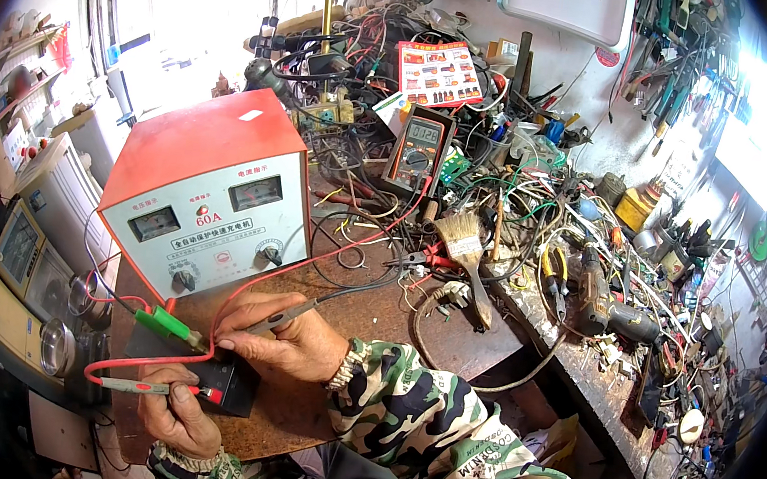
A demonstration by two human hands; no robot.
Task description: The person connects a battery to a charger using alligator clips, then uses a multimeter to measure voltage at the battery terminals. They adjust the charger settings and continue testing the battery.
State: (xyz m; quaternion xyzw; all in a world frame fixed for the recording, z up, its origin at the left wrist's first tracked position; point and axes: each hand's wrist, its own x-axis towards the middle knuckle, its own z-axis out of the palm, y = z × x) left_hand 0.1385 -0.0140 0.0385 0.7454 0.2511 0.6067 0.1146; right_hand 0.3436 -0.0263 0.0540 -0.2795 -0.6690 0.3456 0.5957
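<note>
My left hand [175,409] pinches a red-and-grey test probe [134,386] near the red terminal at the front of a black battery [240,387]. My right hand [291,341] grips a dark-grey probe [276,320] over the battery's back, beside a green crocodile clip [163,323] with a red lead. The probes' leads run up to a multimeter [420,151] with a lit display. Behind my hands stands a red-topped charger box [208,195] with two gauges and two knobs. The exact contact at the probe tips is hard to make out.
A paintbrush [461,252], pliers [553,279], a drill [597,302] and tangled wires lie on the cluttered bench [495,329]. A looped cable [419,345] is right of my hands. Appliances [30,261] stand at the left. Tools [671,82] hang on the right wall.
</note>
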